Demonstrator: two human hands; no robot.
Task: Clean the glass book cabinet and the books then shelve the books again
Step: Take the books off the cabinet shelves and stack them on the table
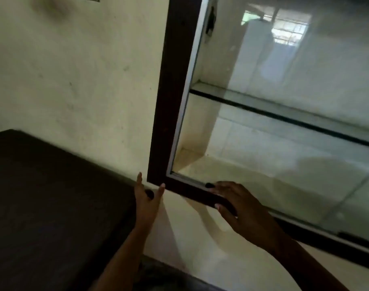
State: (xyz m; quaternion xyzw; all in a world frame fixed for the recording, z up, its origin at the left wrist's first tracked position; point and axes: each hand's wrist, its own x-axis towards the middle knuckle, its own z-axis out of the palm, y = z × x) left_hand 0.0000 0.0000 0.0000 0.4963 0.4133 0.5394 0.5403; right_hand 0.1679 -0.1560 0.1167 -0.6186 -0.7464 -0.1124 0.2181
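cabinet [274, 66] location, head view?
>> set in wall [74, 80], right of dark table [43, 206]. glass shelf [284, 115] inside.
hands?
>> right hand [240, 206] grips bottom rail of frame [169, 101], fingers curled round it. left hand [147, 198] fingers straight, spread, just beside frame corner.

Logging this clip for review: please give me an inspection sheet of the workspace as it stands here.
Surface: dark top at left, against the wall.
Job's things: cabinet, dark frame, glazed front; glass shelf inside; no books in view.
Clutter: nothing seen.
Hands: left hand open, fingers straight, by the cabinet's lower corner; right hand grips the bottom rail.
Cables: nothing seen.
Surroundings: cream wall, smudged; window reflection in the cabinet front.
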